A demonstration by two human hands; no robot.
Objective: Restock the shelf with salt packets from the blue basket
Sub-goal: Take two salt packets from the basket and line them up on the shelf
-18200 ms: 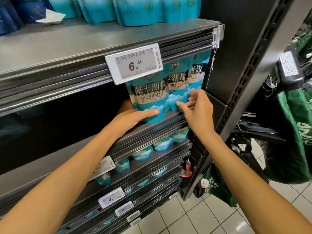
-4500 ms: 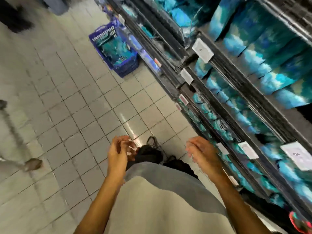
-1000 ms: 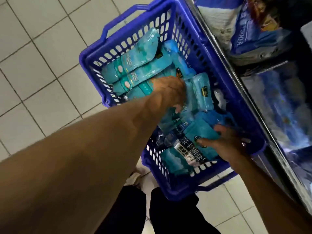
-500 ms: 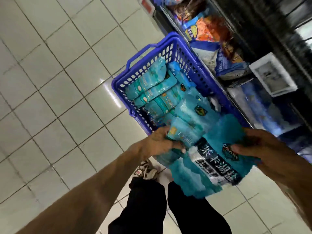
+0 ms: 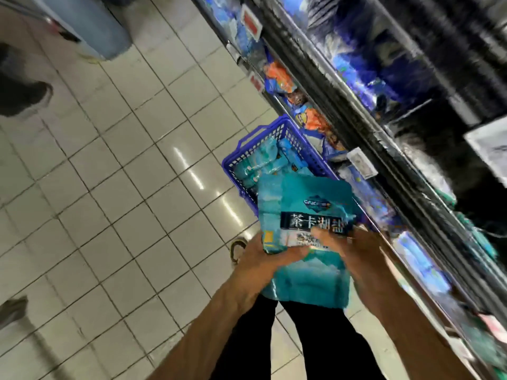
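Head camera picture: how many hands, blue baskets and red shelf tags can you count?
Hands: 2, the left hand and the right hand, both gripping the salt packets
Blue basket: 1
Red shelf tags: 2, the upper red tag and the lower red tag
Total: 5

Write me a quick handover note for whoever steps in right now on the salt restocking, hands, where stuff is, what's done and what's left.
Left hand: grips the left side of a stack of teal salt packets.
Right hand: holds the same stack from the right, thumb across the front label.
Blue basket: on the floor against the shelf unit, more packets inside.
Done: a batch is lifted out of the basket.
Left: carry this batch to the shelf, place it, then return for the rest.
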